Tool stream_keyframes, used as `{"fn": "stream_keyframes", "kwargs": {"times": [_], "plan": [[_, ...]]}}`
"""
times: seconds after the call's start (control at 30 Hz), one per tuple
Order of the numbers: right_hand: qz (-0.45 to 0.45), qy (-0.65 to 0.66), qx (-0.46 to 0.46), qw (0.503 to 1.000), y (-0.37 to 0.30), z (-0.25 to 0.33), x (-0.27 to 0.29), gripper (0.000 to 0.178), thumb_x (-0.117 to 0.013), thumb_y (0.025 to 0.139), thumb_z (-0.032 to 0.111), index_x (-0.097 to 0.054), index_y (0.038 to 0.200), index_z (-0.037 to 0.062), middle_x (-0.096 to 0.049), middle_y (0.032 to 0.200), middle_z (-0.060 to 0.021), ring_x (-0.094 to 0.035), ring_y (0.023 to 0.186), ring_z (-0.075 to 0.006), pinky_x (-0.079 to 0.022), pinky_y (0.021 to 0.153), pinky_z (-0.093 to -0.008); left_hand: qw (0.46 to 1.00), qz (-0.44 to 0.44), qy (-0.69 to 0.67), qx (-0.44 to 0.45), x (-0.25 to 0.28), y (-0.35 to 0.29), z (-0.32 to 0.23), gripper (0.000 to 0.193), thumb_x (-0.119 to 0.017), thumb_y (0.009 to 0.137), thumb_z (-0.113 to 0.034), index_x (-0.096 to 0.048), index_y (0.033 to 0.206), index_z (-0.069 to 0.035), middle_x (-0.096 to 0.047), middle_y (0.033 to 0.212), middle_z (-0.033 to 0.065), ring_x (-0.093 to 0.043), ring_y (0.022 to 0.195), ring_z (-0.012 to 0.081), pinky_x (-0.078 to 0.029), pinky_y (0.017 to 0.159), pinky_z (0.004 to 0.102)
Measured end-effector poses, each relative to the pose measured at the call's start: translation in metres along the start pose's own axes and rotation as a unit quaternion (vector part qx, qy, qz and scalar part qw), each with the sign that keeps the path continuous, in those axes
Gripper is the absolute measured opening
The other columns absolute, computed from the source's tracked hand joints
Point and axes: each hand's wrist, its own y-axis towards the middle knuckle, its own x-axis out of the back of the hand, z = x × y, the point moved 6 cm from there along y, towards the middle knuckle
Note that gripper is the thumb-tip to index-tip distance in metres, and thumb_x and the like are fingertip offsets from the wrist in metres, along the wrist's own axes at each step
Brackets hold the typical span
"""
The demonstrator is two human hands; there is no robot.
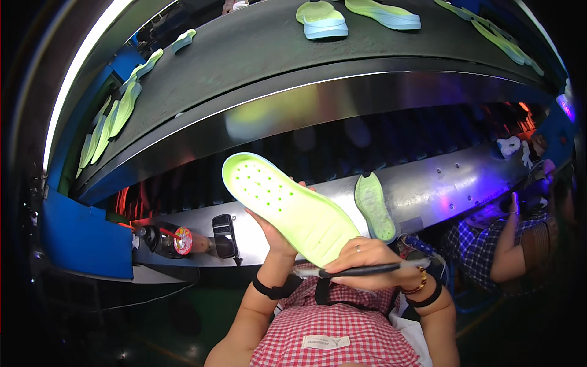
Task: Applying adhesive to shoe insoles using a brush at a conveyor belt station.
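Note:
A pale green foam shoe sole [287, 205] is tilted up in front of me, with small holes dotted over its far, wide end. My left hand [275, 235] supports it from the left and beneath, its fingers partly hidden behind the sole. At the near end my right hand [367, 263] has its fingers closed around a slim black-handled tool [367, 270], and its fingertips rest against the sole's edge. The tool's pale left tip is blurred, so its kind is unclear. Just right of the held sole, a second green sole [374, 208] lies on the metal ledge [428, 196].
Beyond the ledge runs a dark conveyor belt [244, 73] carrying several green-and-blue soles [322, 21]. A black case-like object [225, 237] and a drink cup with a red straw [183, 240] stand at left. A co-worker in checked clothing [483, 244] sits at right.

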Motion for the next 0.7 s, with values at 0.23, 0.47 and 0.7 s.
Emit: {"fn": "stream_keyframes", "kwargs": {"times": [0.23,0.47,0.7], "plan": [[0.087,0.091,-0.051,0.991,-0.018,-0.003,0.007,0.023,-0.069,0.067,-0.001,-0.066,0.089,0.0034,-0.066,0.091,-0.0096,-0.061,0.083,-0.0191,-0.048,0.075,-0.0297,0.999,0.031,-0.003,-0.011,-0.014,0.002,-0.017,0.091,-0.030,0.071,-0.078,-0.034,0.130,-0.008,-0.047,0.122,0.0155,-0.047,0.109,0.0333,-0.038,0.094,0.0456],[-0.004,0.076,-0.120,0.990,-0.033,-0.023,0.024,0.023,-0.070,0.069,0.002,-0.067,0.091,0.0040,-0.066,0.089,-0.0113,-0.059,0.084,-0.0176,-0.047,0.074,-0.0280,0.996,0.088,0.013,-0.008,-0.028,0.007,-0.027,0.090,-0.035,0.071,-0.076,-0.033,0.132,-0.010,-0.043,0.126,0.0162,-0.043,0.114,0.0346,-0.035,0.096,0.0472],[-0.087,0.327,-0.124,0.933,-0.028,-0.027,0.018,0.022,-0.063,0.072,-0.004,-0.062,0.094,-0.0026,-0.064,0.096,-0.0140,-0.052,0.105,-0.0235,-0.043,0.089,-0.0351,0.978,0.099,-0.181,0.011,-0.075,0.001,-0.034,0.081,-0.034,0.081,-0.066,-0.031,0.133,-0.004,-0.039,0.131,0.0168,-0.038,0.120,0.0348,-0.033,0.098,0.0468]]}}
